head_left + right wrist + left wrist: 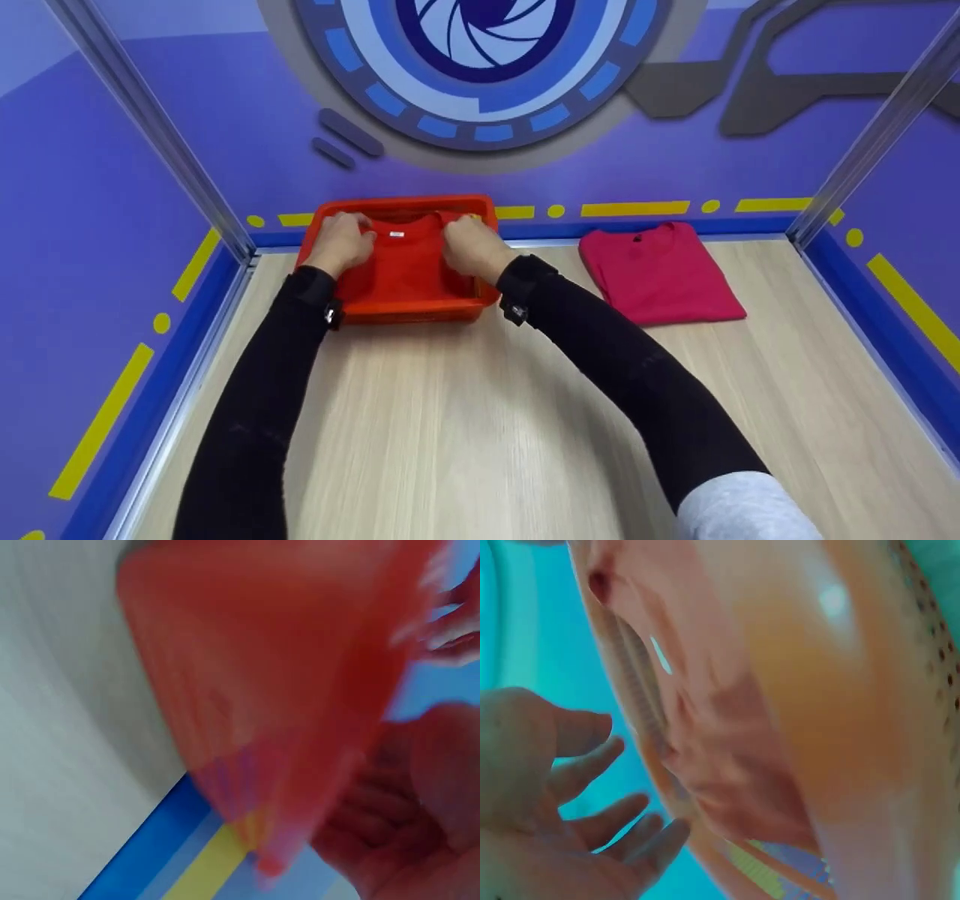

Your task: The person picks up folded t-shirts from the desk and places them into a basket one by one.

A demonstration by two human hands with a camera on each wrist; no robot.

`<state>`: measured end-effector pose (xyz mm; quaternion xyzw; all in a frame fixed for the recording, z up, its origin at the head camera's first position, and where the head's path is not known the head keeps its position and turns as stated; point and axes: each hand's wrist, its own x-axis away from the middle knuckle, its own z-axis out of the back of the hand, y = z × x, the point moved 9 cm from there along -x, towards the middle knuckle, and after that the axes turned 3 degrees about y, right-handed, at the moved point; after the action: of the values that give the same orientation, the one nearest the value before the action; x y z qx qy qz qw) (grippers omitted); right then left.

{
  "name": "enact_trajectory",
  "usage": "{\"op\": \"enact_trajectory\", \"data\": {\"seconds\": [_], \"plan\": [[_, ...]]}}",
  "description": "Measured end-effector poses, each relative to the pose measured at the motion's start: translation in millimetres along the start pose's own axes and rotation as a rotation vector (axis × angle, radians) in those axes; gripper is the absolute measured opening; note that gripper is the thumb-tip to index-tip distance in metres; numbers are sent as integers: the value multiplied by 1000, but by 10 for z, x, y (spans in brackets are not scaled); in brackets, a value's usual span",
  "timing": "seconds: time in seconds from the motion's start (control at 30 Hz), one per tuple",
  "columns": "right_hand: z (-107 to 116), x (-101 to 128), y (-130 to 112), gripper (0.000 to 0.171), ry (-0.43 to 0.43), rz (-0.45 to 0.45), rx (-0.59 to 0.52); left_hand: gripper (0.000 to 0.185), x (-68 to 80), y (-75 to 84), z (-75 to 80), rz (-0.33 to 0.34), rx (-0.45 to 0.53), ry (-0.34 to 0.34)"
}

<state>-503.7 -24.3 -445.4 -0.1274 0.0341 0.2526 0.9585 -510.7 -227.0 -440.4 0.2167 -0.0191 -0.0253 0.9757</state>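
Note:
A red T-shirt with a small white neck label lies in an orange-red plastic basket, its neckline toward the back wall. My left hand is over the basket's left end, beside the shirt's shoulder. In the left wrist view its fingers are spread and loosely bent, with nothing between them. My right hand is at the shirt's right shoulder near the back rim. The right wrist view shows its palm and loosely curled fingers, partly hidden by the blurred basket rim, with no cloth visible in them.
A folded pink-red shirt lies on the wooden table to the basket's right. Printed blue-purple panels enclose the back and sides, and the basket stands close to the back one. Something yellow shows at the basket's right end.

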Motion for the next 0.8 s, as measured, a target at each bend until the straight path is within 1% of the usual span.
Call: {"op": "enact_trajectory", "data": {"seconds": [0.1,0.17,0.23,0.3,0.37,0.43,0.5,0.53,0.63,0.7,0.77,0.8], "plan": [[-3,181,-227,37,-55,116,-74,36,244,94,-82,-13,13,-74],[-36,312,-345,48,-96,160,-118,35,417,134,-180,-20,-11,-135],[-94,427,-434,58,-136,192,-130,41,582,165,-283,-28,-44,-185],[-175,516,-479,64,-178,202,-113,51,715,199,-364,-53,-84,-209],[-254,575,-483,68,-207,196,-97,57,802,240,-407,-81,-121,-198],[-300,615,-459,68,-203,187,-90,59,859,299,-416,-112,-157,-160],[-303,662,-438,64,-164,196,-91,60,902,370,-425,-131,-167,-115],[-282,698,-432,61,-131,208,-97,59,925,420,-432,-146,-158,-92],[-121,868,-413,45,25,274,-125,49,1029,626,-442,-217,-92,21],[34,1025,-334,32,147,303,-157,39,1133,812,-441,-302,-32,126],[178,1191,-167,25,248,307,-207,31,1274,1007,-463,-394,19,210],[233,1267,-43,24,278,293,-233,29,1345,1107,-492,-438,39,232]]}}
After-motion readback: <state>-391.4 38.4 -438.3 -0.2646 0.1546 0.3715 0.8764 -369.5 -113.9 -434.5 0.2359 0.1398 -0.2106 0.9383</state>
